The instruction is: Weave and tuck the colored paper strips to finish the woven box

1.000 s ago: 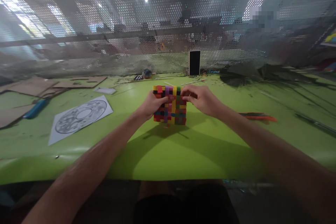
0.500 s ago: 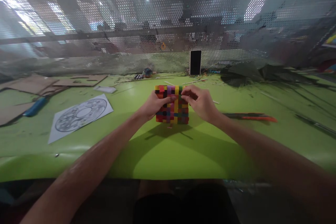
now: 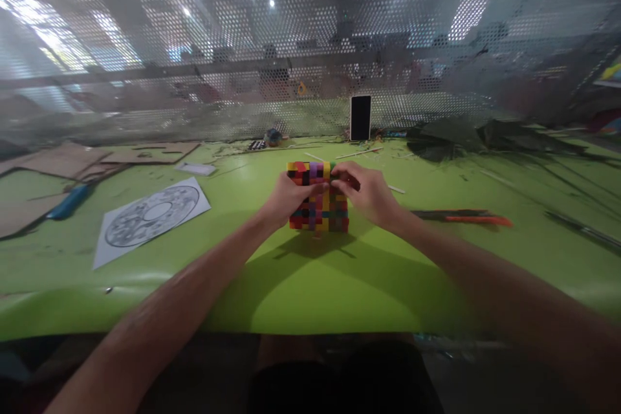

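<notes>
Nearest is the bench's front edge (image 3: 301, 320), with a small metal bit (image 3: 108, 290) toward its left end; a dragging forearm might catch on that.

Farther in, about midway between the bench's side edges, the weave (image 3: 319, 207) stands upright between the two hands. Whether its bottom touches the bench, I cannot tell. The left hand (image 3: 285, 199) is clamped on the weave's left side, thumb across the front. Too hard a squeeze there could buckle the strips; too loose a hold could let the weave twist under a tug. The right hand (image 3: 371, 194) has thumb and forefinger bent close together at the top right corner; whether they pinch a strip, I cannot tell. A sharp pull there could open the rows or tear one.

The sheet (image 3: 152, 217) on the left and the orange stick (image 3: 478, 221) on the right lie clear of the weave. By the far edge, the phone (image 3: 359, 118) stands upright and could topple if the bench were jolted.
</notes>
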`<state>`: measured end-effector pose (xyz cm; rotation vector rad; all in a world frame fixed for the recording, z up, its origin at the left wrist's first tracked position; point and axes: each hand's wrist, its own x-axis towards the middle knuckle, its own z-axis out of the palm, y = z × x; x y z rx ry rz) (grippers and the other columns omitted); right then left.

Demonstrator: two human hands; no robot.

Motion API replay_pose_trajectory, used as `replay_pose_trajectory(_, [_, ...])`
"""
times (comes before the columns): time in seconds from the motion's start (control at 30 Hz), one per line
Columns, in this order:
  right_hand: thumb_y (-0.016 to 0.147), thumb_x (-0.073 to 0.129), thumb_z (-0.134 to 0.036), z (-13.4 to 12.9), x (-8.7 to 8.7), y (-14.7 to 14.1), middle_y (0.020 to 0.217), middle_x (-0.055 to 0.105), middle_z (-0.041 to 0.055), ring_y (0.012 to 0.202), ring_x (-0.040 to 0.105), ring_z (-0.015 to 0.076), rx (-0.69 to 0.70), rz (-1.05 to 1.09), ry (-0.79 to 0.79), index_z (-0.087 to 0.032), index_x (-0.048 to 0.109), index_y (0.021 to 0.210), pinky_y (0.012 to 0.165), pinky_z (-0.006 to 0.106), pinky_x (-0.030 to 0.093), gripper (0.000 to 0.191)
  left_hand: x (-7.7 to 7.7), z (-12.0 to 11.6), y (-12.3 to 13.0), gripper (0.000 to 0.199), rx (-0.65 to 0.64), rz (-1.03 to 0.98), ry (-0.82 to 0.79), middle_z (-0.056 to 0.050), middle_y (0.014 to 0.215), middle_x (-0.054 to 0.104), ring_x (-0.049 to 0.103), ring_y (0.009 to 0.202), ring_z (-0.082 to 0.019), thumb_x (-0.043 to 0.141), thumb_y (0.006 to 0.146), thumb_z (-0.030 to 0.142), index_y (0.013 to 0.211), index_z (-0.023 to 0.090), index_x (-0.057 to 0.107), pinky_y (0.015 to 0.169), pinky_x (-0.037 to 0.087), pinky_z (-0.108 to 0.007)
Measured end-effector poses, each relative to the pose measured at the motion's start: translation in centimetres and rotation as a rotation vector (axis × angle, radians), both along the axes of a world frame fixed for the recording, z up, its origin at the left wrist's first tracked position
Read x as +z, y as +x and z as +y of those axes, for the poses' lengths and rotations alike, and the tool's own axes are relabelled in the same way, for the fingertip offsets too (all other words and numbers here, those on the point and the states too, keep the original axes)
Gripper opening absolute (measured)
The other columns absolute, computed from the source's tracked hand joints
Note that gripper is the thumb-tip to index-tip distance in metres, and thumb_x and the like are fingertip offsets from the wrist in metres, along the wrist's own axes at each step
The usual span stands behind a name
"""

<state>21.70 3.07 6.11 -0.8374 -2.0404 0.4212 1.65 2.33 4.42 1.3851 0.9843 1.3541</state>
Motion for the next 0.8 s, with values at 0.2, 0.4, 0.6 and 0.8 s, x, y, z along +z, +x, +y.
replay_pose_trajectory(0.2, [0.089,0.061,-0.021,0.6,0.8,0.9,0.09,0.068,0.0059,0.078,0.063,0.0202,0.038,0.035,-0.075,-0.021,0.059,0.11,0.07,0.033,0.051,0.021,0.1,0.2,0.1,0.032,0.068,-0.046,-0.058,-0.005,0.095,0.081,0.074,0.079,-0.023,0.089,0.065,0.031,0.093,0.017,0.08,0.077,0.064,-0.039])
replay_pose_trajectory(0.4, [0.09,0.062,-0.026,1.0,-0.6,0.7,0.092,0.067,0.0051,0.078,0.061,0.0188,0.039,0.101,-0.045,-0.022,0.063,0.099,0.075,0.035,0.053,0.01,0.2,0.1,0.0,0.038,-0.04,-0.036,-0.06,-0.007,0.097,0.081,0.074,0.084,-0.023,0.091,0.063,0.03,0.096,0.017,0.08,0.085,0.062,-0.04])
replay_pose_trajectory(0.6, [0.089,0.057,-0.018,0.8,-1.0,0.2,0.091,0.067,0.0053,0.081,0.061,0.0191,0.042,0.127,-0.025,-0.021,0.062,0.093,0.078,0.034,0.053,0.007,0.2,-0.2,0.0,0.04,-0.055,-0.015,-0.018,-0.007,0.099,0.08,0.074,0.084,-0.021,0.093,0.062,0.031,0.097,0.016,0.08,0.088,0.061,-0.04])
replay_pose_trajectory(0.8, [0.093,0.052,-0.014,0.7,-0.5,0.1,0.099,0.065,0.0087,0.092,0.06,0.0236,0.044,-0.021,0.223,-0.02,0.066,0.098,0.085,0.038,0.051,0.016,0.9,-0.5,0.1,0.04,-0.097,0.04,0.028,-0.005,0.091,0.079,0.072,0.082,-0.021,0.095,0.055,0.028,0.089,0.015,0.079,0.087,0.061,-0.038])
